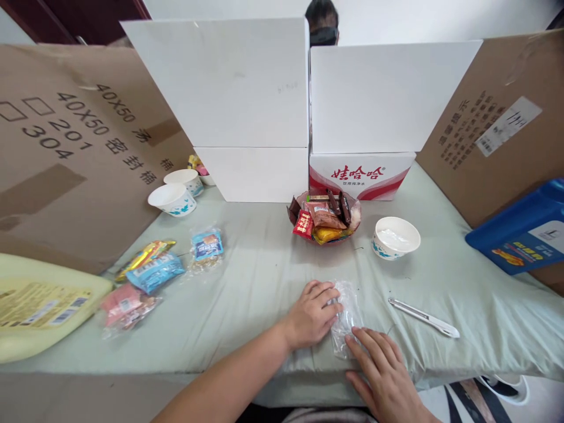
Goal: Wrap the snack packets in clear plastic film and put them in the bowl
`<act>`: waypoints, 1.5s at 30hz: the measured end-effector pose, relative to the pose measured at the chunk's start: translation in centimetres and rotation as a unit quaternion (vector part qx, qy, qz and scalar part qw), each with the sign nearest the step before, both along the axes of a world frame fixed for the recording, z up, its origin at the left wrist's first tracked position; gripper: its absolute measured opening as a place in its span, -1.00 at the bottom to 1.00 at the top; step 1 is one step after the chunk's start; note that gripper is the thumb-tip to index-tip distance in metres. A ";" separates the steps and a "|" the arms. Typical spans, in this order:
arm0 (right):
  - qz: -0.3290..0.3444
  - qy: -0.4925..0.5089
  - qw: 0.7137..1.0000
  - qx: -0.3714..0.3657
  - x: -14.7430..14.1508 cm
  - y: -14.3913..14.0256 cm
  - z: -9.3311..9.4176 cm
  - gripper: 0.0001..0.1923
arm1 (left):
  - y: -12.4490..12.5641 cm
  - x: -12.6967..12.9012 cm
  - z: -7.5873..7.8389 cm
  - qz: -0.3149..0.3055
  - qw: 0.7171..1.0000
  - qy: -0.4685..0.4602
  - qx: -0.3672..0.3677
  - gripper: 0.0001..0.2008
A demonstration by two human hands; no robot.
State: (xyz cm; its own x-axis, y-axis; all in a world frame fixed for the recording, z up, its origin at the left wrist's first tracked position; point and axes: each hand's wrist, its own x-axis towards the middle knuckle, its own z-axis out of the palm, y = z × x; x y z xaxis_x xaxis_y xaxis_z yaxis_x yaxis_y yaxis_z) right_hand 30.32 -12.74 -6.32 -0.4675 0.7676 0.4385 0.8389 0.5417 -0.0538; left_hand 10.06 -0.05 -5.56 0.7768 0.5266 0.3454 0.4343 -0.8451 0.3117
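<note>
A clear, crinkled plastic bag [346, 311] lies flat on the cloth near the table's front edge. The fingertips of my left hand [312, 314] rest on its left side, slightly bent and not wrapped round anything. My right hand [382, 367] has its fingers stretched out, with the tips touching the bag's lower right part. To the right lies a white utility knife [423, 317]. Beyond it stands a paper bowl [395, 238] holding clear plastic. Straight ahead, a basket [325, 241] is heaped with wrapped snacks, including a small red packet [303, 224].
On the left lie a blue snack packet [155, 272], a clear-and-blue packet [207, 247], a yellow bottle [48, 308] and paper bowls [173, 200]. A blue bottle [520, 226] leans at right. White boxes [251, 88] and brown cartons [79, 153] enclose the table; a person [322, 20] is behind.
</note>
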 end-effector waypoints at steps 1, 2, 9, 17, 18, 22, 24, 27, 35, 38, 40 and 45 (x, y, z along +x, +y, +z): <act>-0.006 0.033 0.999 -0.004 -0.2 0.1 -0.2 -0.67 | -0.1 0.0 -0.1 -0.001 1.000 -0.010 0.003 -0.80; -0.006 0.065 0.998 -0.007 -0.4 0.2 -0.4 -0.70 | -0.1 0.0 -0.1 -0.003 1.000 -0.014 0.003 -0.82; 0.078 0.134 0.987 -0.048 -0.9 0.4 1.2 -0.75 | 0.1 0.1 0.0 -0.014 0.999 0.003 -0.031 -0.84; -0.004 0.127 0.982 -0.142 0.5 5.8 3.4 -0.75 | 0.3 0.1 0.4 -0.020 0.996 -0.006 -0.082 -0.76; -0.026 0.110 0.984 -0.139 0.5 6.8 3.1 -0.75 | 0.3 0.1 0.3 -0.020 0.996 -0.008 -0.083 -0.75; -0.107 0.016 0.987 -0.123 0.3 9.6 1.5 -0.76 | 0.3 0.1 0.2 -0.006 0.994 -0.037 -0.103 -0.65; -0.122 0.000 0.985 -0.119 0.1 10.2 0.8 -0.77 | 0.2 0.0 0.1 0.004 0.991 -0.069 -0.116 -0.55; -0.128 -0.004 0.985 -0.115 0.0 10.3 0.1 -0.78 | 0.2 -0.1 0.1 -0.008 0.992 -0.078 -0.095 -0.61; -0.133 -0.010 0.986 -0.097 0.2 10.2 0.7 -0.77 | -0.1 0.5 0.2 0.109 0.993 -0.008 -0.042 -0.82; -0.119 -0.002 0.992 -0.039 0.3 9.7 1.9 -0.76 | -0.1 0.5 0.2 0.109 0.993 0.003 -0.045 -0.80; -0.091 0.007 0.996 0.001 0.0 9.1 2.3 -0.75 | -0.1 0.5 0.2 0.108 0.993 0.003 -0.051 -0.79; -0.008 -0.049 0.998 -0.042 -1.2 7.6 0.5 -0.22 | 0.0 0.4 0.3 0.111 0.991 -0.031 -0.066 -0.77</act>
State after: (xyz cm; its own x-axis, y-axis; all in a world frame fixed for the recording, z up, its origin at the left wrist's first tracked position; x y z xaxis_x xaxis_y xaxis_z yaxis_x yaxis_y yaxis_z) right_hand 29.12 -5.13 -5.84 -0.4932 0.8073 0.3243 0.8505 0.5258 -0.0155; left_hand 10.45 -0.04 -5.29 0.6170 0.7254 0.3051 0.5812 -0.6815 0.4447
